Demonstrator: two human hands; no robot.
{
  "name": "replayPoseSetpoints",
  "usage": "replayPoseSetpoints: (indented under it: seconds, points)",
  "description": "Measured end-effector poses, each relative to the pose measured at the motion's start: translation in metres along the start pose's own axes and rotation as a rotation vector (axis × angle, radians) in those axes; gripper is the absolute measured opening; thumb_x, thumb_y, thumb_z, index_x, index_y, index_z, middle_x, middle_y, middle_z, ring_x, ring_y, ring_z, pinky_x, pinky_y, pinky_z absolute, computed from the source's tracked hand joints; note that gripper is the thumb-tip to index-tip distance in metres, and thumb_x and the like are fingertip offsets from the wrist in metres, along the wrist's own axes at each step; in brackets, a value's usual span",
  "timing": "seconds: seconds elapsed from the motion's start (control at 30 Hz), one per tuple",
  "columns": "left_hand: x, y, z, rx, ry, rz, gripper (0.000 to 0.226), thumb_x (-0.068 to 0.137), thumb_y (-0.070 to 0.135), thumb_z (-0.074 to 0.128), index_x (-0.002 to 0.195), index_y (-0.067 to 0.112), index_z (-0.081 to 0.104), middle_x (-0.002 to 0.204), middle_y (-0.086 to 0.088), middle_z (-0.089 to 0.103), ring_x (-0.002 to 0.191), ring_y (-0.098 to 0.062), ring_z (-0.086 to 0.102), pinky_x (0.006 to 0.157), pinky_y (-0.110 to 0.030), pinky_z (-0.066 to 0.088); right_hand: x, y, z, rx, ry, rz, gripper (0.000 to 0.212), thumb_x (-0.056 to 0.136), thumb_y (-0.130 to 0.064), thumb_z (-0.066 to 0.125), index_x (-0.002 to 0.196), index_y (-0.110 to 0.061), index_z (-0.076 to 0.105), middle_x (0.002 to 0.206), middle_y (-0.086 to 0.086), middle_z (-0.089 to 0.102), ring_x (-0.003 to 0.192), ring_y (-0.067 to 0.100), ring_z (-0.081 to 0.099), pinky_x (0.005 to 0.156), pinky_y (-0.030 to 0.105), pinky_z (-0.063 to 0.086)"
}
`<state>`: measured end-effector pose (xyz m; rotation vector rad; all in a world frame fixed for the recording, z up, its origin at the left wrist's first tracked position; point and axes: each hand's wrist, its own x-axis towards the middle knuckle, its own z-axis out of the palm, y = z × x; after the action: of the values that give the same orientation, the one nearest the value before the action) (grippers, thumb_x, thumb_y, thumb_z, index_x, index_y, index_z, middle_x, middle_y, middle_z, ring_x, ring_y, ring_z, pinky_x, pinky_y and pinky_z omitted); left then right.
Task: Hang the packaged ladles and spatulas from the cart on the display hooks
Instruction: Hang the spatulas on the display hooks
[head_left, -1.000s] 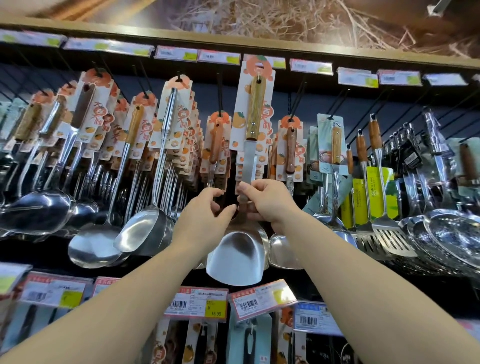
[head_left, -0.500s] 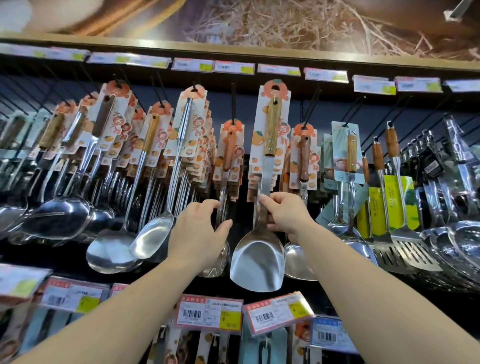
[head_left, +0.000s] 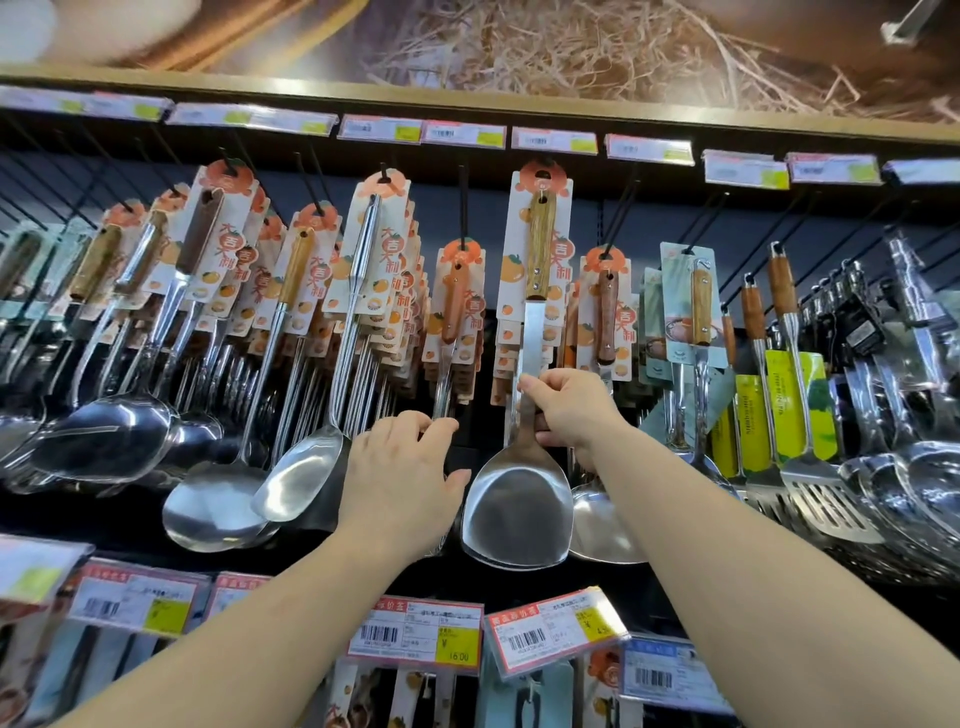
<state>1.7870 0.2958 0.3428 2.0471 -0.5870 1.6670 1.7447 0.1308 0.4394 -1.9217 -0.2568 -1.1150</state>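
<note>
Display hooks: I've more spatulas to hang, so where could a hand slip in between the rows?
A dark gap lies between the short orange-card pack and the held spatula, above the left hand. Left of it the ladle packs crowd tightly; right of the right hand, the slotted turners crowd.

The left hand (head_left: 402, 475) hides a hanging utensil's head; the price labels' (head_left: 462, 135) print is too blurred to read.

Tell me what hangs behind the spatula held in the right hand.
Behind the spatula the right hand grips hang more orange-printed cards; a ladle bowl sits beside it. Their utensils are mostly covered.
</note>
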Motion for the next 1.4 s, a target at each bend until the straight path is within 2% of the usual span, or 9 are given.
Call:
replayPoseSetpoints:
  seconds: [0.23, 0.47, 0.53, 0.63, 0.77, 0.9, 1.13, 1.3, 1.4]
  points:
    - [-0.001, -0.004, 0.003, -0.006, -0.016, -0.008, 0.050, 0.084, 0.048, 0.058, 0.129, 0.027, 0.052, 0.121, 0.002, 0.056, 0.113, -0.023, 0.050, 0.096, -0.037, 0.038, 0.010, 0.011, -0.001, -0.045, -0.007, 0.044, 0.027, 0.095, -0.033, 0.059, 0.080, -0.011, 0.062, 0.074, 0.008, 0.052, 0.069, 0.018, 0.048, 0.054, 0.024, 0.057]
    - [-0.002, -0.005, 0.004, -0.011, -0.035, -0.012, 0.051, 0.085, 0.048, 0.057, 0.130, 0.028, 0.051, 0.122, 0.002, 0.055, 0.114, -0.023, 0.050, 0.096, -0.037, 0.038, 0.015, 0.008, -0.004, -0.073, 0.016, 0.021, 0.040, 0.096, -0.032, 0.058, 0.101, 0.007, 0.064, 0.080, 0.009, 0.055, 0.071, 0.018, 0.050, 0.053, 0.023, 0.056]
    - [-0.003, -0.005, 0.004, -0.007, -0.040, -0.010, 0.050, 0.085, 0.049, 0.056, 0.130, 0.028, 0.050, 0.123, 0.002, 0.055, 0.114, -0.022, 0.049, 0.096, -0.037, 0.038, 0.016, 0.007, -0.003, -0.051, 0.010, 0.027, 0.037, 0.096, -0.032, 0.059, 0.094, 0.004, 0.065, 0.082, 0.009, 0.057, 0.070, 0.018, 0.051, 0.055, 0.025, 0.057]
    - [-0.004, -0.005, 0.003, -0.012, -0.044, -0.011, 0.049, 0.085, 0.048, 0.056, 0.130, 0.028, 0.050, 0.121, 0.003, 0.055, 0.112, -0.022, 0.050, 0.095, -0.036, 0.037, 0.012, 0.007, -0.001, -0.058, 0.005, 0.033, 0.030, 0.096, -0.032, 0.058, 0.090, -0.004, 0.066, 0.070, 0.005, 0.051, 0.066, 0.016, 0.049, 0.055, 0.025, 0.060]
    - [-0.004, -0.007, 0.003, -0.006, -0.058, -0.013, 0.050, 0.086, 0.049, 0.055, 0.131, 0.029, 0.049, 0.121, 0.003, 0.054, 0.111, -0.022, 0.049, 0.094, -0.036, 0.037, 0.009, 0.012, 0.002, -0.062, 0.021, 0.038, 0.039, 0.096, -0.032, 0.058, 0.105, 0.005, 0.066, 0.064, 0.001, 0.045, 0.067, 0.016, 0.047, 0.055, 0.024, 0.059]
    - [-0.006, -0.007, 0.003, -0.004, -0.067, -0.003, 0.051, 0.086, 0.050, 0.055, 0.132, 0.029, 0.048, 0.122, 0.004, 0.053, 0.113, -0.021, 0.049, 0.094, -0.035, 0.037, 0.011, 0.014, 0.004, -0.036, 0.030, 0.037, 0.040, 0.096, -0.031, 0.059, 0.106, 0.007, 0.064, 0.064, 0.000, 0.045, 0.067, 0.015, 0.046, 0.058, 0.027, 0.059]
    - [-0.011, -0.010, 0.003, -0.009, -0.090, -0.022, 0.050, 0.086, 0.048, 0.056, 0.132, 0.028, 0.049, 0.123, 0.002, 0.053, 0.114, -0.022, 0.048, 0.095, -0.037, 0.036, 0.011, 0.019, 0.005, -0.012, 0.012, 0.051, 0.039, 0.096, -0.031, 0.059, 0.107, 0.007, 0.064, 0.088, 0.004, 0.057, 0.082, 0.017, 0.054, 0.051, 0.023, 0.053]
    - [-0.013, -0.009, 0.003, -0.009, -0.115, -0.026, 0.051, 0.088, 0.048, 0.054, 0.134, 0.028, 0.046, 0.125, 0.002, 0.052, 0.115, -0.023, 0.047, 0.096, -0.037, 0.036, 0.011, 0.020, 0.001, -0.035, 0.012, 0.060, 0.040, 0.095, -0.032, 0.059, 0.107, 0.005, 0.064, 0.086, 0.003, 0.056, 0.080, 0.016, 0.053, 0.055, 0.024, 0.055]
    - [-0.014, -0.008, 0.005, -0.008, -0.125, -0.028, 0.051, 0.087, 0.048, 0.054, 0.133, 0.028, 0.047, 0.124, 0.002, 0.052, 0.114, -0.023, 0.047, 0.094, -0.037, 0.036, 0.008, 0.022, 0.000, -0.036, 0.017, 0.078, 0.033, 0.094, -0.034, 0.062, 0.098, -0.002, 0.069, 0.090, 0.003, 0.059, 0.081, 0.016, 0.055, 0.057, 0.025, 0.055]
